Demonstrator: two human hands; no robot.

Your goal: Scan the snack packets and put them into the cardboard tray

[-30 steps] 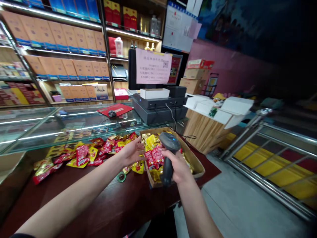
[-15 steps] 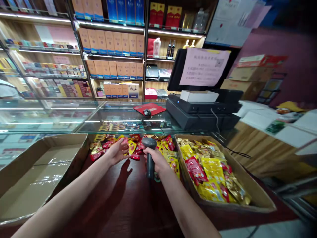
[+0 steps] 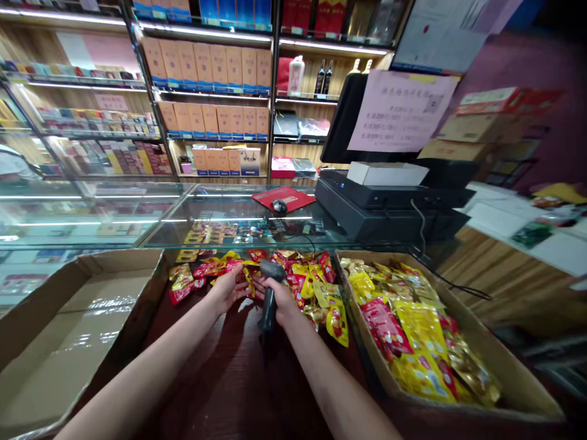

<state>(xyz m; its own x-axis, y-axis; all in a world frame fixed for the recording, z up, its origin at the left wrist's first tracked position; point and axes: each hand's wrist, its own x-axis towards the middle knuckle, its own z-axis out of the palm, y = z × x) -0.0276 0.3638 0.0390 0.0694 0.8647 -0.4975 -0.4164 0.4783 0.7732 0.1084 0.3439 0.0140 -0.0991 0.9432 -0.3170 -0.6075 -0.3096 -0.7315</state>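
Note:
My right hand is wrapped round the handle of a dark barcode scanner, its head tilted up and away from me. My left hand is close beside it, with thumb and fingers at the edge of a yellow and red snack packet between the two hands. The fingers partly cover that packet. Behind the hands, more shiny red, yellow and gold snack packets lie loosely along the dark red counter.
A cardboard tray stands at left, and another cardboard tray with heaped packets at right. Beyond are a glass display case, a mouse on a red mat and a register with a screen.
My left hand has moved a little right and closed on a packet. The scanner has shifted slightly left in my right hand, bringing the hands closer. My view has turned slightly.

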